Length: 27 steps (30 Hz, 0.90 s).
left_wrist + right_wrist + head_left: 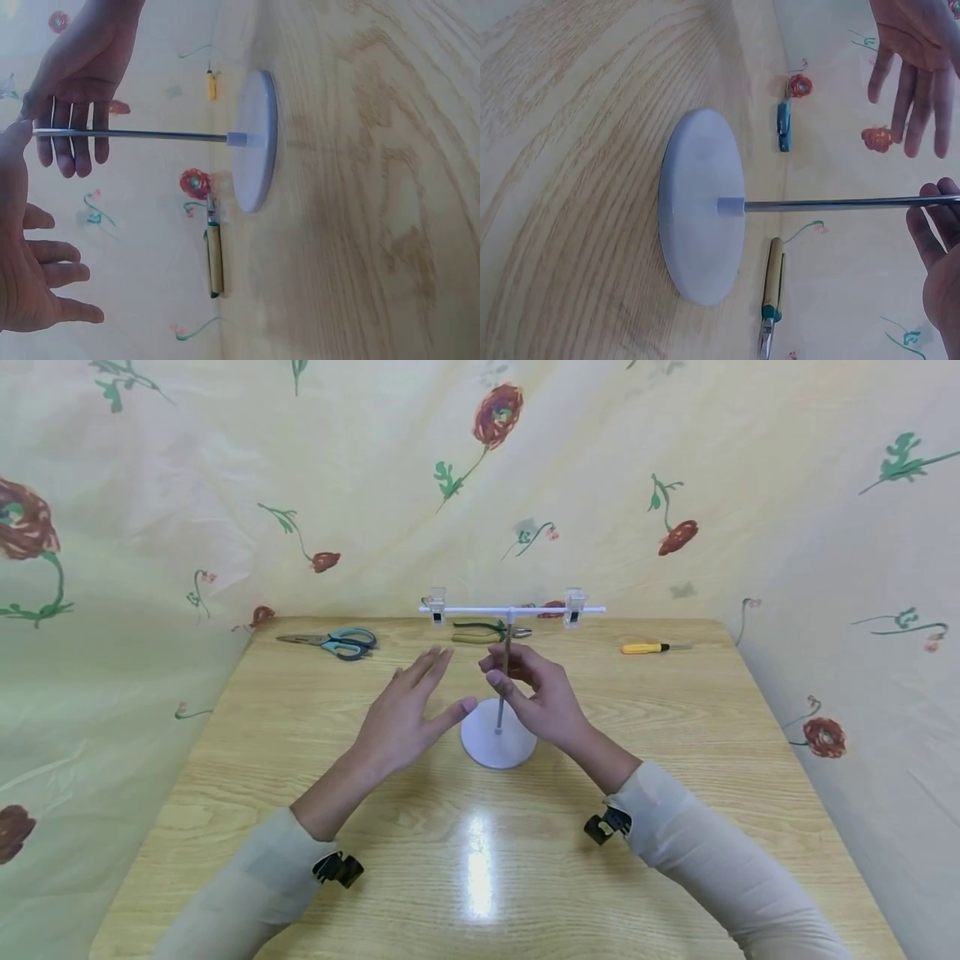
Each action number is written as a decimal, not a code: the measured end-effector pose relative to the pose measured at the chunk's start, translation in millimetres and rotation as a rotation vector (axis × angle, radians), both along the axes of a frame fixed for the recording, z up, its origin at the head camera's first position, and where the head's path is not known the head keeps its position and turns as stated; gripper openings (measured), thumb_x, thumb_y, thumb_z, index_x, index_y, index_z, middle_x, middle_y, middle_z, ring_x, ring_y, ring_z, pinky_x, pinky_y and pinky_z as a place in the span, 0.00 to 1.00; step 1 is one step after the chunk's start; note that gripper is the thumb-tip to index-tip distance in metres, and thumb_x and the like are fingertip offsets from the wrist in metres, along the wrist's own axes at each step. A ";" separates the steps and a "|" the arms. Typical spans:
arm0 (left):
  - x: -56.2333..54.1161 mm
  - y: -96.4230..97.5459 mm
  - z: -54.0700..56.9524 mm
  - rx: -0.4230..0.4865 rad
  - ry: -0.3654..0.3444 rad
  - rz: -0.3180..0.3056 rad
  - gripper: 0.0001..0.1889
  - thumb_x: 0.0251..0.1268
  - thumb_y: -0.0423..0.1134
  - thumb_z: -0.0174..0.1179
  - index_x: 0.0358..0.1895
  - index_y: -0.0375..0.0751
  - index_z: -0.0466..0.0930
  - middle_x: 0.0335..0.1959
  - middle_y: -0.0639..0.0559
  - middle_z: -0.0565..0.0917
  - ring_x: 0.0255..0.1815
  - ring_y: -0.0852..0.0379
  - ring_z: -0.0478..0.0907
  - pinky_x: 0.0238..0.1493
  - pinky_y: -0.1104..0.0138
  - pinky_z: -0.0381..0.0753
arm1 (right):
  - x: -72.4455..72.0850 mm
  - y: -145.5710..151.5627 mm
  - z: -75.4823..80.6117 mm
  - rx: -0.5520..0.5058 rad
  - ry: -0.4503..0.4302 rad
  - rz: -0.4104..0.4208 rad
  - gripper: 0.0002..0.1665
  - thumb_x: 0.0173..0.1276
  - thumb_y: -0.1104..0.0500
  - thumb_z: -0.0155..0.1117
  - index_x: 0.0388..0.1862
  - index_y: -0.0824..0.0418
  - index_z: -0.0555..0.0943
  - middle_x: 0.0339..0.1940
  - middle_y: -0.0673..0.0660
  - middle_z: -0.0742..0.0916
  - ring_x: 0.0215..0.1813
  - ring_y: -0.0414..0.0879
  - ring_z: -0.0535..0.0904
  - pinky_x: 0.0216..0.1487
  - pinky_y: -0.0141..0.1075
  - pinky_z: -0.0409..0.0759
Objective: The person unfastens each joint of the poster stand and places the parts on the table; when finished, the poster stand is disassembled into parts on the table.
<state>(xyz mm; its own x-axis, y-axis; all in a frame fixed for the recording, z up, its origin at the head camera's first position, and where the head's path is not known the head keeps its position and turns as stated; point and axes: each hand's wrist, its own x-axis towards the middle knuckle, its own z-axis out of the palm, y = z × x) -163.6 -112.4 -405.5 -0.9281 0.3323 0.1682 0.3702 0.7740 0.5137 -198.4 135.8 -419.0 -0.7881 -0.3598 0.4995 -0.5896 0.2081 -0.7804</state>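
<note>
Flowered cloth [390,468] backs the wood-grained table [570,902], left hand [401,718] outspread, empty, right hand [543,693] curled round the stand [501,714]

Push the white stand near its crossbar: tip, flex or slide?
The stand would probably tip rather than slide: the long crossbar sits high above the base. The thin rod looks metallic and straight, so likely stiff, with little flex. That broad, flat base should probably steady it against light nudges.
</note>
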 end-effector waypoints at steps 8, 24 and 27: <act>-1.7 16.1 8.3 0.148 0.010 -0.018 0.47 0.79 0.81 0.41 0.92 0.64 0.48 0.93 0.55 0.55 0.92 0.39 0.58 0.83 0.32 0.67 | 2.5 7.4 2.8 -0.006 0.011 0.004 0.23 0.83 0.63 0.67 0.72 0.68 0.80 0.58 0.65 0.92 0.63 0.60 0.90 0.69 0.50 0.88; 7.9 21.5 34.9 0.061 0.393 -0.057 0.38 0.89 0.67 0.46 0.82 0.40 0.74 0.79 0.41 0.80 0.77 0.40 0.81 0.68 0.44 0.87 | 1.8 15.1 -1.6 -0.007 0.007 0.003 0.20 0.80 0.68 0.68 0.68 0.68 0.82 0.58 0.65 0.92 0.61 0.60 0.91 0.69 0.50 0.88; 12.7 21.1 46.6 0.046 0.532 -0.091 0.39 0.90 0.67 0.42 0.75 0.37 0.82 0.72 0.40 0.86 0.70 0.40 0.87 0.62 0.48 0.91 | 1.7 15.4 -2.4 -0.010 0.009 0.008 0.20 0.80 0.69 0.68 0.68 0.68 0.83 0.58 0.65 0.92 0.61 0.60 0.91 0.68 0.50 0.88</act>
